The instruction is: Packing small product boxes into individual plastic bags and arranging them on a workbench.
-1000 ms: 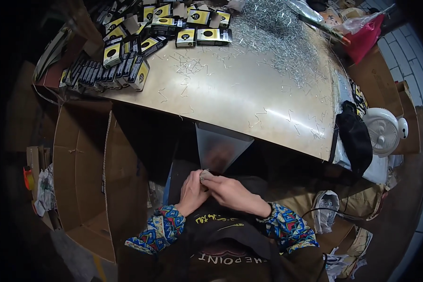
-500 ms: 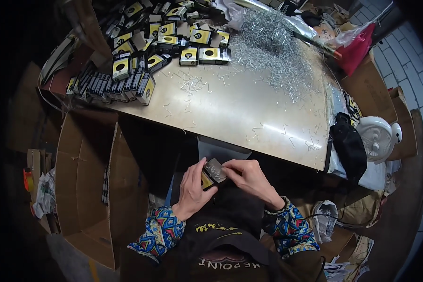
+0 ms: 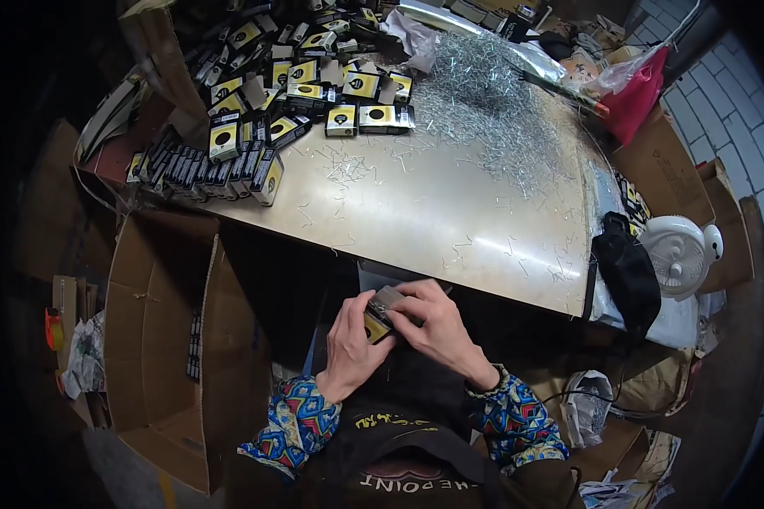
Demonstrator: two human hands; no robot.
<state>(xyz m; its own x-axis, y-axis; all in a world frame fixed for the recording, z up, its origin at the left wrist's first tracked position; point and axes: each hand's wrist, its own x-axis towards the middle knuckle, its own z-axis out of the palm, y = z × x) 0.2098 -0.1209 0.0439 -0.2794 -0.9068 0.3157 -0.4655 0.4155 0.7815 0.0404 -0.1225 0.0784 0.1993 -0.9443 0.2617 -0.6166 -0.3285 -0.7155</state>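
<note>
A person in patterned, multicoloured sleeves holds a small yellow-and-black box (image 3: 379,316) just below the near edge of a metal-topped table (image 3: 450,212), seen from above. The left hand (image 3: 354,343) cups the box from below, fingers curled around it, while the right hand (image 3: 437,327) presses on its top end, thumb and fingertips pinching what looks like a grey flap. On the tabletop, well apart from the hands, lies a heap of small silvery metal pieces (image 3: 484,102), with strays scattered over the sheet. Rows and piles of matching boxes (image 3: 255,127) crowd the far left corner. An open cardboard carton (image 3: 157,339) stands to the person's left; a white fan (image 3: 679,254) and a black bag (image 3: 628,271) sit at the right.
</note>
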